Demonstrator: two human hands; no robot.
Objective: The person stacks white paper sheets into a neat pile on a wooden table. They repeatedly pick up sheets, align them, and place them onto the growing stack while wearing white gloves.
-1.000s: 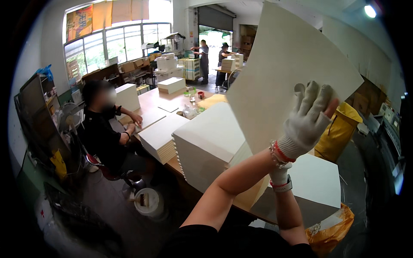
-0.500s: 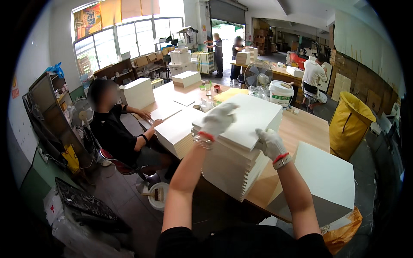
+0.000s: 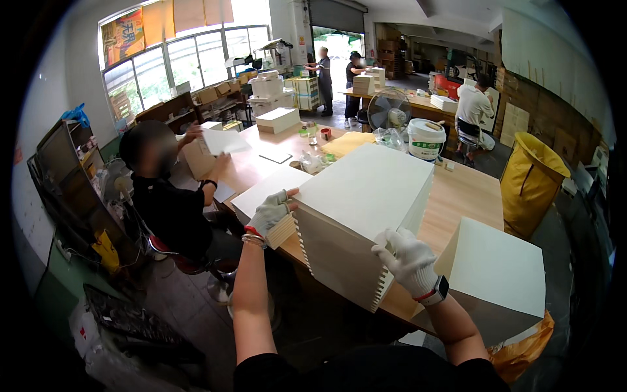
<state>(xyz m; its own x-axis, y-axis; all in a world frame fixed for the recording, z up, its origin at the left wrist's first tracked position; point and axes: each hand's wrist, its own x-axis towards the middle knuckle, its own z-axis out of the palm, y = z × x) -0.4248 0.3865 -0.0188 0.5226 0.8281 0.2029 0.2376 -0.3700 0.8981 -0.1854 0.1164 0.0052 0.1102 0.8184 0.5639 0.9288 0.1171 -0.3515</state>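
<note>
In front of me a tall stack of white book blocks (image 3: 366, 186) stands on the wooden table, with ridged layers down its near edges. My left hand (image 3: 273, 212), in a white glove with bare fingertips, rests against the stack's upper left corner, fingers stretched out and apart from the thumb. At the near right corner is my right hand (image 3: 408, 258), also gloved, its fingers curled in against the top edge. Whether it pinches a layer there is hidden.
Another white stack (image 3: 499, 268) stands close on the right, and a lower one (image 3: 281, 183) on the left. A seated co-worker (image 3: 170, 189) holds a white sheet. Beyond are a white bucket (image 3: 426, 140), a fan (image 3: 390, 110) and a tall yellow bag (image 3: 532, 186).
My left hand has come down from above the stack to its left corner. The stack's sides look more even. The co-worker at left has raised a white sheet.
</note>
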